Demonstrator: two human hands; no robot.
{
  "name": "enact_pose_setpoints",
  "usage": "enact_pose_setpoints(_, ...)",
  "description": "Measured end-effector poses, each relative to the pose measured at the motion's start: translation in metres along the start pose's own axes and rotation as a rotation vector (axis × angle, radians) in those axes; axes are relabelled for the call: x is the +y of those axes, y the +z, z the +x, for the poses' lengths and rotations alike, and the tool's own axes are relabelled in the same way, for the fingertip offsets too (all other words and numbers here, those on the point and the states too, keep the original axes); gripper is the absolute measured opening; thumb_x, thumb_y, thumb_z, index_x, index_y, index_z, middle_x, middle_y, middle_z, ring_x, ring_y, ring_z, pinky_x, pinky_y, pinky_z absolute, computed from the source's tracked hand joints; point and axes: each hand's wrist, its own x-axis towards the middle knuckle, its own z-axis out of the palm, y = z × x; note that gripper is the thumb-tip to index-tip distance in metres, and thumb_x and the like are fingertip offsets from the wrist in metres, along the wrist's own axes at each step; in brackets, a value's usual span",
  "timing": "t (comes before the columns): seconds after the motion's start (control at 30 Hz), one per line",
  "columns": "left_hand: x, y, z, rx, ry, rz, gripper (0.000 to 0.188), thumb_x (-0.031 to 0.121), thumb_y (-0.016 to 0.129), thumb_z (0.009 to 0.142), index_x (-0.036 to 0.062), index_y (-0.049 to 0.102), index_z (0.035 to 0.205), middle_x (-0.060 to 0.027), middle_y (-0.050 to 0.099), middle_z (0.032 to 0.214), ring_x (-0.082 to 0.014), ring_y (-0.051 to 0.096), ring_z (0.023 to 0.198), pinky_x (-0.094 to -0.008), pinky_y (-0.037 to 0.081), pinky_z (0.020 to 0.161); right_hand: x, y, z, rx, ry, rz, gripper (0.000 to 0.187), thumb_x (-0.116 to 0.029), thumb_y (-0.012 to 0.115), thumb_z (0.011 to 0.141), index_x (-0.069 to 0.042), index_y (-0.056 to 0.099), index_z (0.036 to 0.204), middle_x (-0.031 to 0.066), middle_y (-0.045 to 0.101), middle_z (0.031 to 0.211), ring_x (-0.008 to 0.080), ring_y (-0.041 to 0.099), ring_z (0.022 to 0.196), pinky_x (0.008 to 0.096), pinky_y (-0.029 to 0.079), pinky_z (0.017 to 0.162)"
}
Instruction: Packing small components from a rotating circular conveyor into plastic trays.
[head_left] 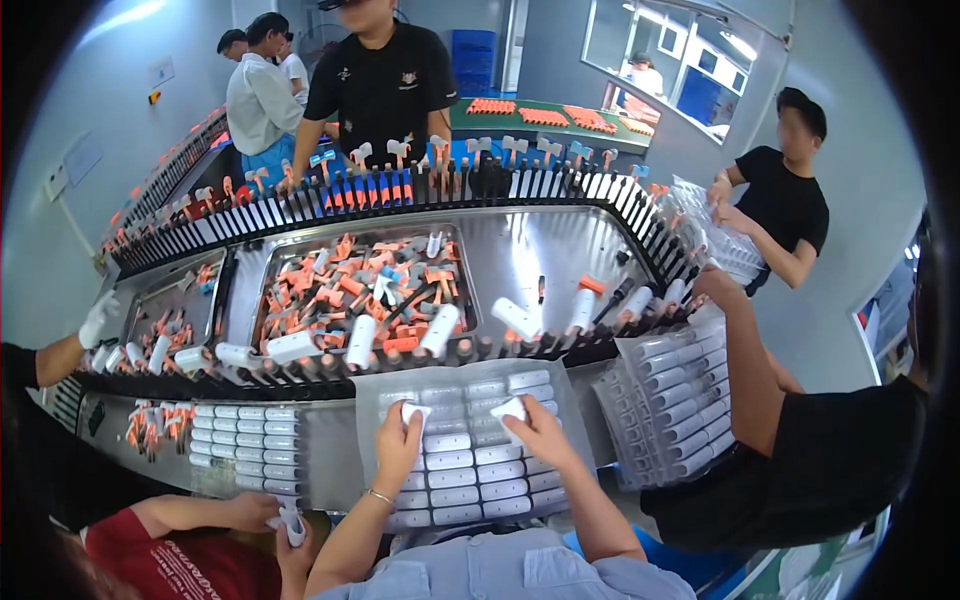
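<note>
In front of me lies a clear plastic tray [470,378] with rows of white rounded plastic shells [450,460]. Over its left side, my left hand [398,445] pinches a small white piece [416,411] between thumb and fingers. My right hand [542,435] grips a similar white piece [509,411] over the right side. Whether these pieces are cloth or plastic I cannot tell. Both hands are close above the far half of the tray, where some slots look see-through and others hold shells. The shells nearest me sit in neat rows.
Beyond the tray runs a black conveyor rail [480,190] with upright pegs, looping round a metal table. A metal basin [470,300] holds a heap of orange, grey and white parts. More shell trays [245,440] [680,400] stand on both sides. Co-workers' arms [755,370] reach in beside me.
</note>
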Motion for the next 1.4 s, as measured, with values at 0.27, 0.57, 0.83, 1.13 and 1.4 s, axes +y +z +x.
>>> enact_pose_setpoints(0.27, -0.005, -0.003, 0.001, 0.019, 0.020, 0.004, 0.033, 0.026, 0.057, 0.087, 0.0000, 0.054, 0.108, -0.0100, 0.049, 0.054, -0.0219, 0.050, 0.046, -0.0359, 0.039, 0.047, 0.017, -0.024, 0.003, 0.242, -0.058, 0.221, 0.031, -0.019, 0.065, 0.081, 0.001, 0.056, 0.102, 0.0025, 0.058, 0.076, 0.0074, 0.049, 0.064, 0.0247, 0.040, 0.056)
enact_pose_setpoints(0.57, -0.001, 0.004, -0.001, 0.012, -0.023, 0.008, 0.033, 0.025, 0.057, 0.086, 0.0003, 0.054, 0.107, -0.0096, 0.049, 0.053, -0.0221, 0.049, 0.046, -0.0354, 0.038, 0.046, 0.064, 0.013, 0.006, 0.272, 0.009, -0.059, 0.036, -0.029, 0.063, 0.081, 0.000, 0.058, 0.101, 0.0111, 0.063, 0.080, 0.0174, 0.064, 0.070, 0.0324, 0.048, 0.060)
enact_pose_setpoints(0.83, -0.005, 0.016, 0.004, 0.055, 0.066, -0.028, 0.032, 0.024, 0.057, 0.086, -0.0002, 0.054, 0.107, -0.0099, 0.049, 0.053, -0.0219, 0.049, 0.046, -0.0357, 0.037, 0.046, 0.057, 0.001, 0.009, 0.165, 0.101, 0.449, 0.029, -0.022, 0.060, 0.084, 0.004, 0.057, 0.097, 0.0083, 0.061, 0.076, 0.0124, 0.060, 0.060, 0.0268, 0.047, 0.053)
enact_pose_setpoints(1.13, -0.002, 0.023, 0.001, 0.013, 0.023, 0.019, 0.033, 0.024, 0.057, 0.086, -0.0004, 0.054, 0.107, -0.0120, 0.051, 0.056, -0.0245, 0.051, 0.048, -0.0373, 0.040, 0.048, 0.072, -0.004, 0.014, 0.114, 0.126, 0.275, 0.028, -0.021, 0.060, 0.085, 0.003, 0.056, 0.099, 0.0081, 0.061, 0.076, 0.0130, 0.060, 0.058, 0.0274, 0.045, 0.053)
enact_pose_setpoints(1.4, -0.006, 0.022, 0.000, 0.033, 0.058, 0.001, 0.029, 0.022, 0.056, 0.086, -0.0003, 0.054, 0.106, -0.0118, 0.053, 0.058, -0.0215, 0.051, 0.047, -0.0353, 0.038, 0.046, 0.070, 0.002, 0.007, 0.237, 0.049, 0.129, 0.035, -0.027, 0.064, 0.082, 0.000, 0.059, 0.103, 0.0124, 0.063, 0.086, 0.0162, 0.061, 0.076, 0.0297, 0.047, 0.066)
